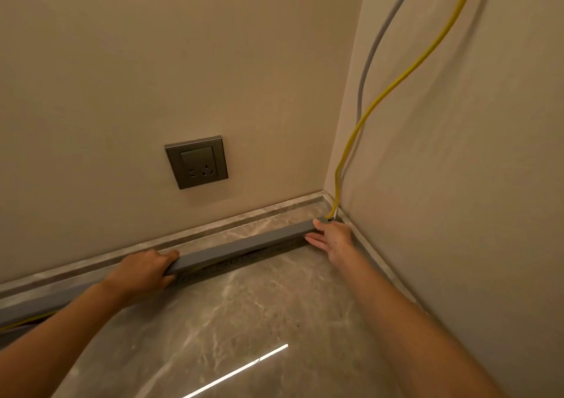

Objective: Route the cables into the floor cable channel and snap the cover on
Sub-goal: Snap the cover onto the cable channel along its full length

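Observation:
A long grey channel cover [244, 245] lies along the floor parallel to the back wall, sitting on the darker slotted channel base [262, 255] whose front edge shows beneath it. My left hand [143, 271] grips the cover near its middle, fingers wrapped over the top. My right hand [331, 237] presses on the cover's right end by the corner, fingers spread along its front side. A yellow cable [396, 81] and a grey cable [370, 55] hang down the corner and enter the channel's right end. The yellow cable shows again under the cover at far left [27, 320].
A grey wall socket [197, 162] sits on the back wall above the channel. A marble skirting strip [213, 223] runs along both walls. The glossy marble floor [244, 321] stretches toward me with a bright light reflection on it.

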The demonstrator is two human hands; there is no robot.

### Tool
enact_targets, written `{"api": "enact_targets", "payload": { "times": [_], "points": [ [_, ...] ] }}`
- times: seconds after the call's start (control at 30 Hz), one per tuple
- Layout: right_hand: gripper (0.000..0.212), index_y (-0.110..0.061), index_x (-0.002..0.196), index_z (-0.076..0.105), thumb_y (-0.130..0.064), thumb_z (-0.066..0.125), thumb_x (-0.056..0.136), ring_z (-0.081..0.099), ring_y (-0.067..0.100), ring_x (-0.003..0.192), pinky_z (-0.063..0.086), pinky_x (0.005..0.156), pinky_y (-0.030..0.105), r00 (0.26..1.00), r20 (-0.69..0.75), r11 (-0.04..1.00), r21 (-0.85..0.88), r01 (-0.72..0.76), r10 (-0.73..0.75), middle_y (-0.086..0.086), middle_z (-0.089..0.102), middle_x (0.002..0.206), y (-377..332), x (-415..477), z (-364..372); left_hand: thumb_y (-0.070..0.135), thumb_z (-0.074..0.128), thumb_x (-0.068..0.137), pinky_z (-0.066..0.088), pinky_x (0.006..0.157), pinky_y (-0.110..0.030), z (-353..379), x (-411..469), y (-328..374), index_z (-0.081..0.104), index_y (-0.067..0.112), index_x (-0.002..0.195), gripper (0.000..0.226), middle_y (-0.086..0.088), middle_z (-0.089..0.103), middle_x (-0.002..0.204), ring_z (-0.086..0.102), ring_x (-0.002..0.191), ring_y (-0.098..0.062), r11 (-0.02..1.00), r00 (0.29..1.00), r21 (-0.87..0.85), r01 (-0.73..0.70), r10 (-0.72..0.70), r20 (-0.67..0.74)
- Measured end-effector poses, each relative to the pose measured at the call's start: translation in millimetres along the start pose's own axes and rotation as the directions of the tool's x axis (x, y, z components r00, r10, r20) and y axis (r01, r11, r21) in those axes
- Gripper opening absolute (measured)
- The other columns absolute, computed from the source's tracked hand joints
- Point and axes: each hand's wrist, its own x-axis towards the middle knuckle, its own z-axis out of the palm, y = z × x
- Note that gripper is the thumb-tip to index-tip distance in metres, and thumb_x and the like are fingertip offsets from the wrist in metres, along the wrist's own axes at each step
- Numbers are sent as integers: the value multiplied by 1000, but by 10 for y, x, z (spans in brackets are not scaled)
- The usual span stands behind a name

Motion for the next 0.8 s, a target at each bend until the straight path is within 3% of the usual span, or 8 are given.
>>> {"api": "enact_targets", "payload": {
  "times": [0.13,0.23,0.3,0.37,0.47,0.53,0.6,0.8],
  "points": [
    [27,-5,112,43,1,56,88,62,23,44,52,34,24,997,-80,994,-111,12,-21,15,55,67,-40,155,16,47,41,92,47,86,-31,91,114,-39,45,24,120,36,-6,63,118,60,107,-23,999,998,-30,-23,25,53],
    [23,-12,101,39,-9,59,88,54,16,27,49,36,23,990,-127,959,-283,27,-66,16,57,59,-91,223,-91,57,38,88,51,73,-34,190,170,-112,55,22,105,42,-5,69,99,66,88,-23,989,992,-110,-102,92,-85],
    [14,-10,84,49,-16,62,86,52,20,34,48,43,26,979,-154,921,-384,65,-133,14,55,55,-109,276,-172,66,26,84,44,46,-29,235,219,-148,63,21,81,58,-2,70,71,66,59,-20,977,951,-61,-204,183,-250],
    [24,-19,65,49,-22,66,81,55,25,51,52,55,36,962,-152,848,-517,120,-229,12,57,62,-95,345,-216,68,18,82,35,36,-25,200,250,-122,64,21,64,68,-1,66,57,61,44,-17,975,946,7,-222,218,-240],
    [20,-20,62,55,-24,63,81,60,28,75,55,78,47,928,-132,742,-644,188,-350,12,61,77,-72,389,-207,67,18,75,52,57,-34,52,302,122,67,16,87,72,-7,68,85,68,69,-24,964,941,-26,-266,253,-227],
    [14,-10,81,66,-22,60,84,64,33,85,54,81,43,914,-119,713,-667,215,-387,15,68,88,-81,327,-190,70,14,75,51,75,-36,-32,357,287,57,16,111,78,-7,62,109,65,92,-25,961,947,-77,-265,245,-208],
    [20,-6,90,67,-23,59,86,64,34,94,49,77,36,911,-126,722,-656,220,-392,16,70,98,-70,293,-190,67,27,84,48,84,-33,-125,437,532,45,17,125,66,-5,54,124,60,105,-23,962,960,-95,-255,240,-148],
    [32,-11,60,55,-24,57,89,55,22,74,37,63,28,903,-130,745,-619,249,-410,10,60,74,-5,332,-233,37,48,92,43,91,-35,-206,680,1037,41,13,122,39,-9,51,128,53,112,-25,960,981,-203,-193,182,-74]
  ]
}}
